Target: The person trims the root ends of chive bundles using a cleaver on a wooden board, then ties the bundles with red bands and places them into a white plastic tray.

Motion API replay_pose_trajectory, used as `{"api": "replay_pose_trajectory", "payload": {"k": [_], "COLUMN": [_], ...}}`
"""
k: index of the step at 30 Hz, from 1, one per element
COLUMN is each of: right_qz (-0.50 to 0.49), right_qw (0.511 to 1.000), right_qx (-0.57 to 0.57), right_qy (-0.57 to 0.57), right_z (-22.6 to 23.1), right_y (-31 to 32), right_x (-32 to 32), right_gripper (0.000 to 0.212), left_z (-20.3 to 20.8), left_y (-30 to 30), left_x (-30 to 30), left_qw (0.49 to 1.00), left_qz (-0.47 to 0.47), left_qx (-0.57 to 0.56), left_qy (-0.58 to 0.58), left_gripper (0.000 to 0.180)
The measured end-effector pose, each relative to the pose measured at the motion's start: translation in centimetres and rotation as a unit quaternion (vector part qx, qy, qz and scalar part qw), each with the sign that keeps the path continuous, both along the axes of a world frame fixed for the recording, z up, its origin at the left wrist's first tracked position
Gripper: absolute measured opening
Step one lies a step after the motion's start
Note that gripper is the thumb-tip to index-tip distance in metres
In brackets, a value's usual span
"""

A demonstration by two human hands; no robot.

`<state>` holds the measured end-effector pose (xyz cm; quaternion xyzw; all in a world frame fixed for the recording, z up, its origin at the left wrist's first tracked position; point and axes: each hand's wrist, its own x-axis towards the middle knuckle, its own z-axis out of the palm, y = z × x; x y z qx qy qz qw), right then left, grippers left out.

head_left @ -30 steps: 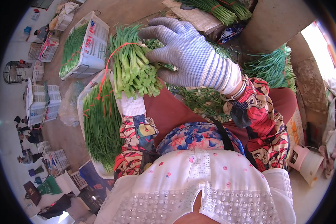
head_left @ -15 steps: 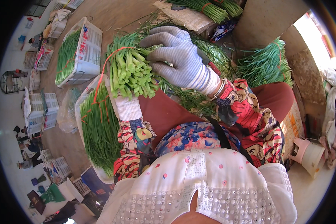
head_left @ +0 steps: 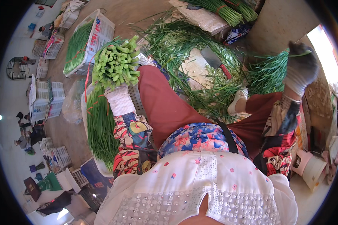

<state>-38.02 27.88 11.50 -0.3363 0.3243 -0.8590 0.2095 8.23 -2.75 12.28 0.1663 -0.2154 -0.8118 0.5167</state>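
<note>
My left hand [head_left: 117, 90], in a white-cuffed glove, is closed around a thick bunch of green-stemmed chives [head_left: 116, 63]. The cut pale ends face up at me, and the bunch hides most of my fingers. A red tie [head_left: 89, 75] hangs from its left side. Out at the right, my gloved right hand [head_left: 302, 67] is raised with its fingers curled, slightly blurred, beside a pile of chives [head_left: 268, 73]. A thin reddish strand shows across its fingers; what they hold is unclear. Between my legs a cleaver [head_left: 212, 58] with a red handle lies on a pale board [head_left: 195, 67].
Loose leaves and trimmings [head_left: 165, 45] ring the board. A crate of chives [head_left: 101, 131] stands by my left leg, another white crate [head_left: 107, 28] beyond it. Tied bunches [head_left: 229, 13] lie at the far edge. A pinkish-white bucket [head_left: 311, 168] stands right.
My right hand has left the bunch and swung far right to the chive pile, uncovering the cleaver and board. My left hand has shifted slightly left and still grips the bunch.
</note>
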Motion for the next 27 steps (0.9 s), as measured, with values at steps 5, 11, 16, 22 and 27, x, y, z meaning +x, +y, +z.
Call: {"api": "replay_pose_trajectory", "payload": {"k": [5, 11, 16, 22, 27], "right_qz": [-0.024, -0.028, -0.144, -0.116, -0.117], "right_qw": [0.734, 0.783, 0.812, 0.819, 0.843], "right_qx": [0.348, 0.201, 0.044, 0.073, 0.082], "right_qy": [0.583, 0.588, 0.564, 0.558, 0.518], "right_z": [3.0, 7.2, 9.1, 9.0, 7.7], "right_y": [-8.3, -11.2, -14.4, -16.8, -17.6], "right_x": [16.1, 22.1, 24.5, 26.2, 26.7], "right_gripper": [0.023, 0.02, 0.032, 0.043, 0.044], "left_z": [0.1, -1.9, -3.2, -3.6, -3.4], "left_y": [-0.3, -0.1, -0.7, -0.7, 0.4], "left_x": [1.2, -0.6, -0.9, -1.0, -1.3], "left_qw": [1.0, 0.998, 0.996, 0.994, 0.99], "left_qz": [0.013, -0.03, -0.042, -0.051, -0.084], "left_qx": [-0.013, -0.034, -0.053, -0.064, -0.082], "left_qy": [-0.022, -0.04, -0.058, -0.077, -0.082], "left_gripper": [0.067, 0.066, 0.066, 0.066, 0.066]}}
